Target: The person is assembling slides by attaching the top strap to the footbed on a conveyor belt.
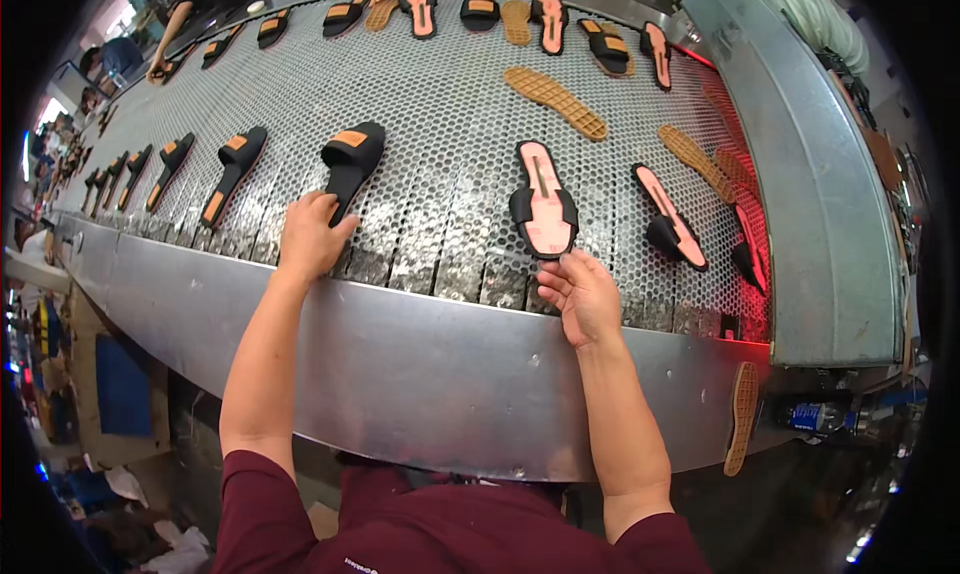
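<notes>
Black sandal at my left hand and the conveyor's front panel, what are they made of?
The black sandal looks like rubber or synthetic leather, smooth and matte; I can't tell which. The front panel appears to be sheet metal, given its dull silvery sheen.

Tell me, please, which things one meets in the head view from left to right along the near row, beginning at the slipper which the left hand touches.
Orange-patched black slipper, pink-faced slipper at the right hand, slanted pink-faced slipper, red-lit slipper, grey metal housing.

Along the near edge of a metal mesh conveyor (430,94), the left hand (313,238) grips a black-and-orange slide (357,157), and farther right, the right hand (584,296) pinches a pink-bottomed slide (546,214).
</notes>
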The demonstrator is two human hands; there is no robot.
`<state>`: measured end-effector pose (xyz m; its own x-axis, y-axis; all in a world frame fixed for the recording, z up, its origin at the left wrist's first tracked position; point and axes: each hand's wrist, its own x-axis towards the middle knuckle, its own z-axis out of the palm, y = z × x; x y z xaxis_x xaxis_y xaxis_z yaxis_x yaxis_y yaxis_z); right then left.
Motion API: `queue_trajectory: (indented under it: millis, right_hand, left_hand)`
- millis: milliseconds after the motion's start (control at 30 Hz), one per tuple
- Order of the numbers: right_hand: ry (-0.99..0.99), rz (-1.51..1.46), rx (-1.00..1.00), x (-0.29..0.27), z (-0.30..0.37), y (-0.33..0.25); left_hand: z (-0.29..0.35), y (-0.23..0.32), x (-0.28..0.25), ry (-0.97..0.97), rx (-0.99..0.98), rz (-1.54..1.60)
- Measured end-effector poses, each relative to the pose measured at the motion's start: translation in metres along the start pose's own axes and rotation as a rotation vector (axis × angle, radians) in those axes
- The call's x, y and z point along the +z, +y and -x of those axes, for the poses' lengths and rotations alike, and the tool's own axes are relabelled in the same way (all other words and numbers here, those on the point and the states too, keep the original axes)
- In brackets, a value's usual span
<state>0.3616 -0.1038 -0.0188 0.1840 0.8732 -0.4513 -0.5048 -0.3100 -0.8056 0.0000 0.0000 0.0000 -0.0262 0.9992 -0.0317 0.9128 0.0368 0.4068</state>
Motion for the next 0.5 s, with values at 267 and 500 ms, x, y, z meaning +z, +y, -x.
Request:
queue_trajectory:
  millis: [267, 500]
  right_hand:
    - [0.046, 0.274, 0.011, -0.021, -0.004, -0.039]
    - [0.008, 0.205, -0.128, -0.002, -0.038, -0.012]
  left_hand:
    - [0.021, 0.036, 0.032, 0.195, 0.248, 0.353]
    - [0.049, 0.109, 0.059, 0.034, 0.319, 0.562]
